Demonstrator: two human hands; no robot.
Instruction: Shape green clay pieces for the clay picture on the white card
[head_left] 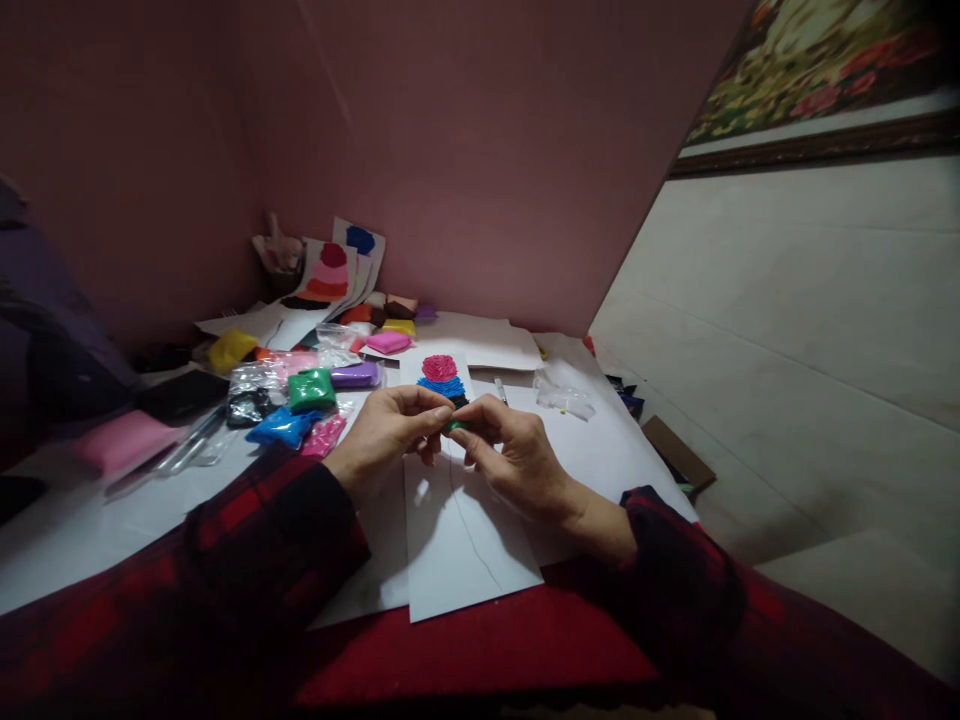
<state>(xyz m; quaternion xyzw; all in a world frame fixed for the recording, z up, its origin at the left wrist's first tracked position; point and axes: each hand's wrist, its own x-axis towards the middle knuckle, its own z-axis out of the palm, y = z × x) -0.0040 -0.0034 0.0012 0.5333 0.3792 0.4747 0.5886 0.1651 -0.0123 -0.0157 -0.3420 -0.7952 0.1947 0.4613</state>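
Observation:
My left hand and my right hand meet above a white sheet, fingertips nearly touching. Between them, both pinch a small piece of green clay, mostly hidden by the fingers. Beyond my fingers, the sheet carries a textured pink patch above a blue band, with a dark band partly covered by my hands. A thin drawn line runs down the sheet's lower part. Just past my right hand lies a pen-like tool.
Clay packets, among them green, blue and purple, crowd the left side. Coloured pictures lean at the back beside a holder. A crumpled clear bag lies at the right. A pink packet rests far left.

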